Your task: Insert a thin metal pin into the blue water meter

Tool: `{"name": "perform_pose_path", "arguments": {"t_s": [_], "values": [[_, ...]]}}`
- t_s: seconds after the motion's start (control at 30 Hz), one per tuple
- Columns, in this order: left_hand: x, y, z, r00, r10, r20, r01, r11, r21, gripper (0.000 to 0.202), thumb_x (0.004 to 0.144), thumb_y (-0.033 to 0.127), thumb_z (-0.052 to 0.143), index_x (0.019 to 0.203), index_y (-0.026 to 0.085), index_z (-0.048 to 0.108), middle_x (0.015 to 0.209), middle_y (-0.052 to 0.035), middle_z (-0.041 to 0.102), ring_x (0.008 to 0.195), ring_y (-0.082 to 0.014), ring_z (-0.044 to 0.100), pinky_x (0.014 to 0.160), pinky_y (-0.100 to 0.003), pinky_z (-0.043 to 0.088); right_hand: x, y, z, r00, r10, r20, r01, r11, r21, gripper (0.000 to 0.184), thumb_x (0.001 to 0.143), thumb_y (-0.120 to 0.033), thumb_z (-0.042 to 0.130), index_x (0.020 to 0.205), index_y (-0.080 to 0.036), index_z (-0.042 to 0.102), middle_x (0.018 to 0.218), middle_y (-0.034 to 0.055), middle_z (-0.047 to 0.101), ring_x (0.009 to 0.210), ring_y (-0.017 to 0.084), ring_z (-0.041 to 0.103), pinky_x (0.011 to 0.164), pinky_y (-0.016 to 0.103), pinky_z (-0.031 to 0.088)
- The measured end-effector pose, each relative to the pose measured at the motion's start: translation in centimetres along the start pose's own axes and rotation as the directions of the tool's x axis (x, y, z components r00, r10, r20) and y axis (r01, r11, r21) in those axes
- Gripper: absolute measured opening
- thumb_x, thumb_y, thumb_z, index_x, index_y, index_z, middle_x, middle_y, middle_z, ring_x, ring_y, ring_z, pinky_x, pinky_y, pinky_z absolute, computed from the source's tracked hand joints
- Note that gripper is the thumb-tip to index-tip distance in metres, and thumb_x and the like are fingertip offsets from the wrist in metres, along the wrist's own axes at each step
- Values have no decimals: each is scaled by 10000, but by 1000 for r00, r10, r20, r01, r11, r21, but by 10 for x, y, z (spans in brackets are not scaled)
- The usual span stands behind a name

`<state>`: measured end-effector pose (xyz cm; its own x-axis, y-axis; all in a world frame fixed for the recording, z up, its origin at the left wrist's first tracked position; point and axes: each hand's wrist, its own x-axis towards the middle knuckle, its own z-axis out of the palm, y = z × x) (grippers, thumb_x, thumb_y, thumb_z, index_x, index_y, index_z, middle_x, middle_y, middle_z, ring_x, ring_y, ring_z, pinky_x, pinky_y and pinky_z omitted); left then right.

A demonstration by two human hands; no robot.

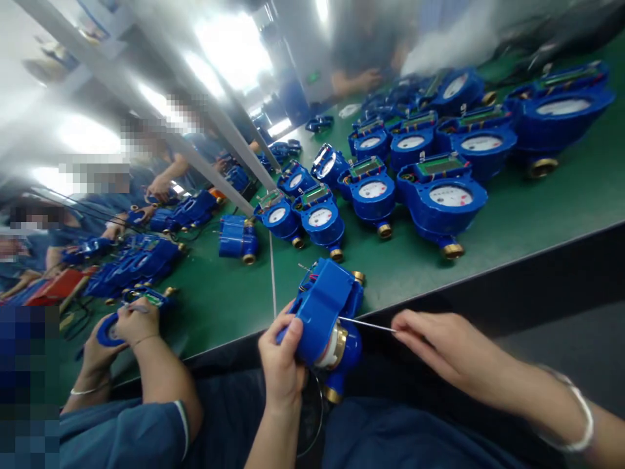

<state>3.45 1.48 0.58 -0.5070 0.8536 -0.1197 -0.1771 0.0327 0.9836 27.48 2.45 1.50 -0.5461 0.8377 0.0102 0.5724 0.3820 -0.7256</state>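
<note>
Two bare forearms, no sleeves reaching wrist or elbow. Left hand (282,365): no ring, no watch, no band seen; fingers bare, nails short and unpainted. Right hand (439,352): also ungloved, fingers slender, nails plain. Pale bangle (581,423) round the right wrist, smooth, whitish, loose-fitting, no clasp or markings made out. Lap clothed in dark blue fabric (390,436), plain weave, soft folds, no logo or stitching legible. Thin dark cord (317,423) looping across the lap cloth between the forearms; attachment point hidden. Upper arms, torso and shoulders out of frame. No tattoos, plasters or tape visible.
</note>
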Motion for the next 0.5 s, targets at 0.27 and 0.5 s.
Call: {"name": "perform_pose_path", "arguments": {"t_s": [0.27, 0.5], "values": [[-5, -17, -15, 997, -77, -27, 72, 987, -144, 447, 520, 495, 826, 506, 139, 555, 894, -112, 697, 812, -229, 633, 688, -262, 513, -16, -24, 116, 957, 231, -175, -82, 794, 602, 261, 968, -404, 269, 961, -241, 473, 1360, 139, 474, 827, 155, 650, 629, 258, 584], [19, 2, -31, 953, -193, -235, 110, 939, -326, 503, 484, 554, 827, 668, 154, 582, 598, 17, 581, 551, -125, 545, 510, -212, 475, 37, -38, 104, 996, -36, -86, 67, 920, 386, 188, 968, -294, 254, 950, -235, 432, 1189, 137, 578, 877, 166, 635, 789, 315, 547]]}}
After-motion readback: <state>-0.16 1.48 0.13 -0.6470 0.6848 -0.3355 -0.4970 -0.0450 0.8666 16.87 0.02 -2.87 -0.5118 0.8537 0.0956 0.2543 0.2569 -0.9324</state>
